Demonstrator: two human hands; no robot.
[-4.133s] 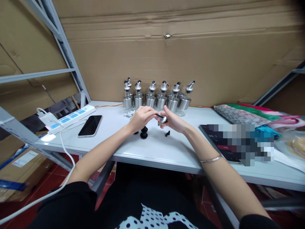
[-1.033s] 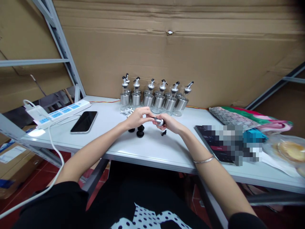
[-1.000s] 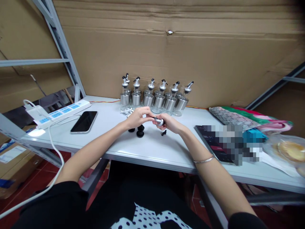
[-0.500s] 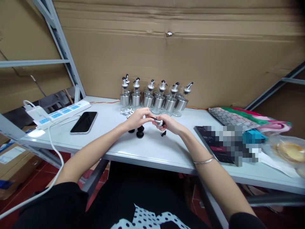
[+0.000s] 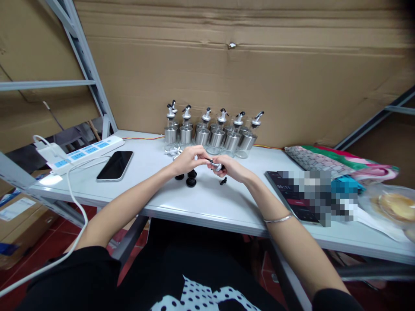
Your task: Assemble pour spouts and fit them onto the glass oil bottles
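Little has changed since the picture taken a few seconds back: both hands stay together over the middle of the tabletop (image 5: 210,203), only the view has shifted a bit, so the phone (image 5: 115,165) and power strip (image 5: 84,150) sit slightly further left and lower in the frame. Over the last half second the hands have hardly moved at all. The left hand (image 5: 188,159) is curled nearly closed, its fingertips pinching the near end of a small silver cap (image 5: 218,166) with a dark spout part. The right hand (image 5: 232,168) is likewise curled, fingers wrapped under and around the same cap, holding it just above the tabletop. Whether the left fingers grip the dark part or the metal rim cannot be told; it is too small. Just below the left hand, two black stoppers (image 5: 191,178) stand on the tabletop, and a tiny black piece (image 5: 223,181) lies just below the right hand. Behind the hands, a row of bottles (image 5: 212,134) with silver collars and pourers stands against the cardboard wall (image 5: 246,73). A thin bangle (image 5: 278,218) circles the right wrist. To the right lie a dark tablet (image 5: 292,194), partly blurred out, and folded cloth (image 5: 337,160).
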